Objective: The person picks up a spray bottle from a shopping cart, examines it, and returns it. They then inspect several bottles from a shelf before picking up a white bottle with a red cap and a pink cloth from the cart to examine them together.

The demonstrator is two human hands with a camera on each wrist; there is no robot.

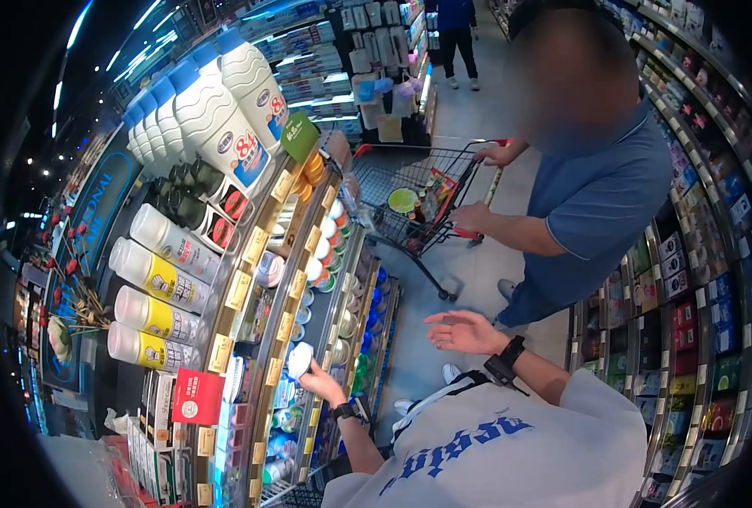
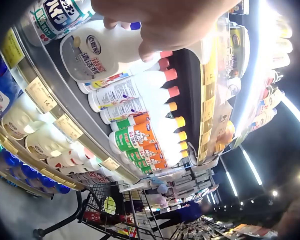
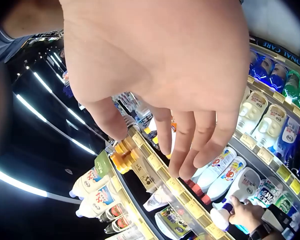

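Observation:
My left hand (image 1: 323, 385) reaches to the shelf and grips a white spray bottle (image 2: 102, 50) by its upper part. The bottle lies tilted among other cleaners, and its white spray head (image 3: 220, 218) sticks out past the fingers. Close up in the left wrist view, the left hand (image 2: 170, 22) covers much of the bottle's neck. Held out in front of the body, my right hand (image 1: 467, 332) has loosely straight fingers and nothing in it. The right hand (image 3: 160, 65) fills the top of the right wrist view.
White bottles with red caps (image 2: 135, 82) and orange-green bottles (image 2: 137, 142) line the same shelf. Large 84 jugs (image 1: 223, 127) and yellow-white cans (image 1: 160, 279) stand on top. A person in blue (image 1: 596, 186) holds a shopping cart (image 1: 401, 173) in the aisle. More shelves (image 1: 689, 339) run along the right.

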